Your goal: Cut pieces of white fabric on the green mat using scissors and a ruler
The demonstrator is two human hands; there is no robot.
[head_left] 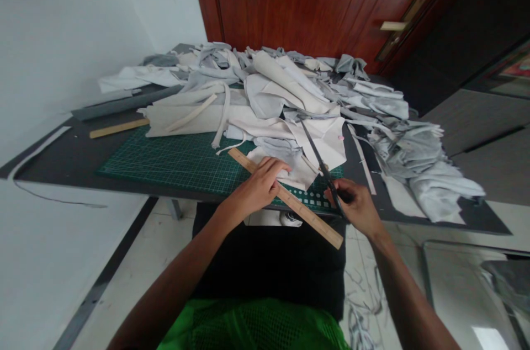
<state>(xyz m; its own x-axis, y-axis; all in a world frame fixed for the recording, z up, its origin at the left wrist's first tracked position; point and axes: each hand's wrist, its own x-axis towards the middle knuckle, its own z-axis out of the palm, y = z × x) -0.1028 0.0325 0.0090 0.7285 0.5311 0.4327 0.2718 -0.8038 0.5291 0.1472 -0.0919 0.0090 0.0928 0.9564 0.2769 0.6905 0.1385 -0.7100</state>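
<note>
The left hand (pixel 259 187) is lying flat with its fingers together, pressing a wooden ruler (pixel 290 201) down on a pale piece of fabric (pixel 285 165), which is resting on a green cutting mat (pixel 165 165). The right hand (pixel 351 206) is curled closed around the handles of black scissors (pixel 321 159), and their long blades are reaching up into the fabric just to the right of the ruler. Whether the blades are parted is hard to tell from here.

Judging by how things are lying, only a small part of the material is being worked on. A narrow pale strip (pixel 362 159) is lying apart on the dark surface (pixel 45 173), while a large heap of pale fabric pieces (pixel 265 90) is filling the area behind the mat. More grey pieces (pixel 426 173) are piling up toward the right, and most of this looks as though it is waiting to be handled.
</note>
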